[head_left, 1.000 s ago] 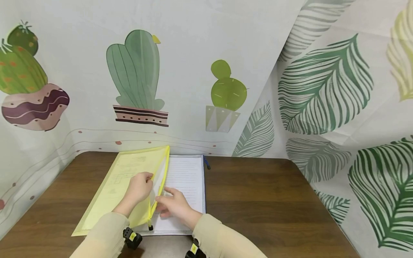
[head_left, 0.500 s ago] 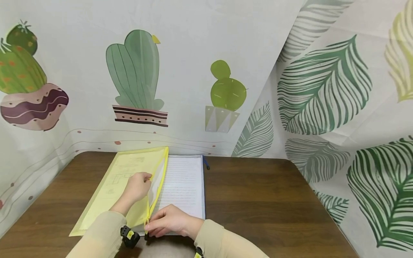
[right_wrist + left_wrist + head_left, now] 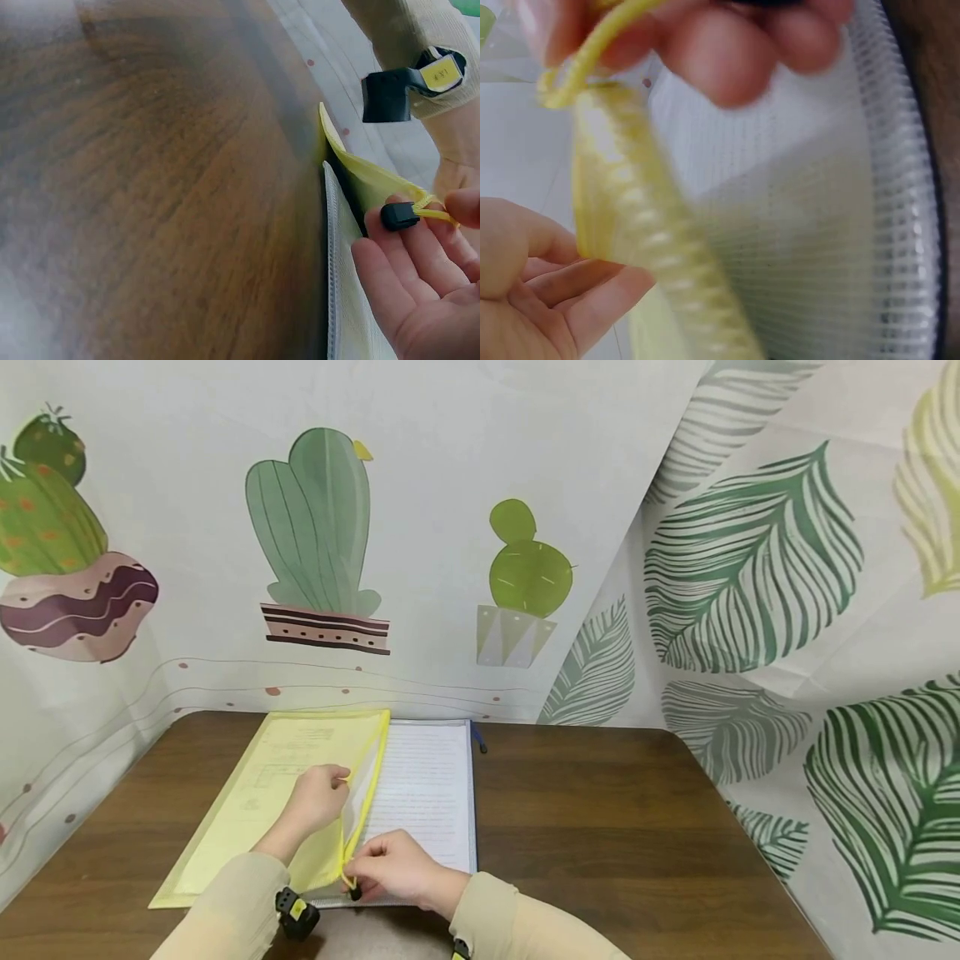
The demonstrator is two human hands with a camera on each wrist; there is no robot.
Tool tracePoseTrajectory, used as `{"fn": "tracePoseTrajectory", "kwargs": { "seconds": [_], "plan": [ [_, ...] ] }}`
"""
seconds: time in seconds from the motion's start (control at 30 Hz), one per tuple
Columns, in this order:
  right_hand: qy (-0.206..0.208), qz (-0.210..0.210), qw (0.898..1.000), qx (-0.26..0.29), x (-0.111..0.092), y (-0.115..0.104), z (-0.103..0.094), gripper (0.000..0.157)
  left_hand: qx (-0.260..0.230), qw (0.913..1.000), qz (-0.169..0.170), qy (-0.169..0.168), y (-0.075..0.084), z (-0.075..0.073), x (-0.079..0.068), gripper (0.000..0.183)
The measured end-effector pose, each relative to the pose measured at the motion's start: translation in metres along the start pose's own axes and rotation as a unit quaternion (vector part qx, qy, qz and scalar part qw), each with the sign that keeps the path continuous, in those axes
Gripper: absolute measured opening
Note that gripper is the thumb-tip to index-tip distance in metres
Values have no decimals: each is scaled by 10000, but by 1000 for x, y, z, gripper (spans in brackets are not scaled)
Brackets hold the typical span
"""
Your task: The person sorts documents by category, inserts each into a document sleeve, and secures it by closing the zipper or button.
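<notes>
A yellow translucent zip folder [image 3: 285,793] with a printed sheet inside lies slanted over a clear, blue-edged folder [image 3: 423,777] holding a printed page. My left hand [image 3: 318,797] pinches the near side of the yellow folder's opening, which gapes along its right side. At the lower end of that opening, my right hand [image 3: 397,864] pinches the yellow cord of the zip pull [image 3: 435,213] between thumb and finger. The cord's black end [image 3: 400,216] lies against the other fingers in the right wrist view. A zipper strip [image 3: 660,232] runs between both hands in the left wrist view.
The folders lie on a dark brown wooden table [image 3: 615,827]. A blue zip pull [image 3: 480,739] sticks out at the clear folder's top right corner. Behind the table hangs a white cloth [image 3: 435,568] printed with cacti and leaves. Each wrist wears a small black camera [image 3: 297,914].
My right hand has moved from the opening's edge down to the zip pull and taken hold of its cord, then risen slightly. My left hand keeps its pinch; the yellow folder has shifted slightly left.
</notes>
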State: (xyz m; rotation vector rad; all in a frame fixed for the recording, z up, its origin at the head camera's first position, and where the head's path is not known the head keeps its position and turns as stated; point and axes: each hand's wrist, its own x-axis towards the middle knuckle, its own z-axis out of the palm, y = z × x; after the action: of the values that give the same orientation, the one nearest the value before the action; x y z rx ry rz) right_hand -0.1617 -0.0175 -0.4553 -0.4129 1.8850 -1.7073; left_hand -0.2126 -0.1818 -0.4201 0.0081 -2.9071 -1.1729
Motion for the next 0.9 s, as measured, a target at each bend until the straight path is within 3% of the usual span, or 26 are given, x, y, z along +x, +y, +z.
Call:
{"fn": "tracePoseTrajectory", "kwargs": {
  "seconds": [0.17, 0.33, 0.57, 0.7, 0.9],
  "plan": [
    [-63, 213, 9986, 471, 2, 0, -2, 14, -4, 9997, 79, -235, -5, 2, -3, 36],
    [-41, 381, 9989, 276, 0, 0, -3, 21, 213, 9970, 343, -653, -6, 1, -10, 34],
    [345, 122, 9937, -1062, -2, -5, -4, 30, 427, 9829, 866, -1566, -14, -3, -20, 44],
    [201, -256, 9795, -1987, -2, -6, -7, 22, 512, 9765, 981, -1851, -17, -3, -22, 49],
    [-63, -665, 9487, -3090, -1, -8, -10, 12, 472, 9723, 1076, -2022, -19, -5, -25, 60]
  ]
}}
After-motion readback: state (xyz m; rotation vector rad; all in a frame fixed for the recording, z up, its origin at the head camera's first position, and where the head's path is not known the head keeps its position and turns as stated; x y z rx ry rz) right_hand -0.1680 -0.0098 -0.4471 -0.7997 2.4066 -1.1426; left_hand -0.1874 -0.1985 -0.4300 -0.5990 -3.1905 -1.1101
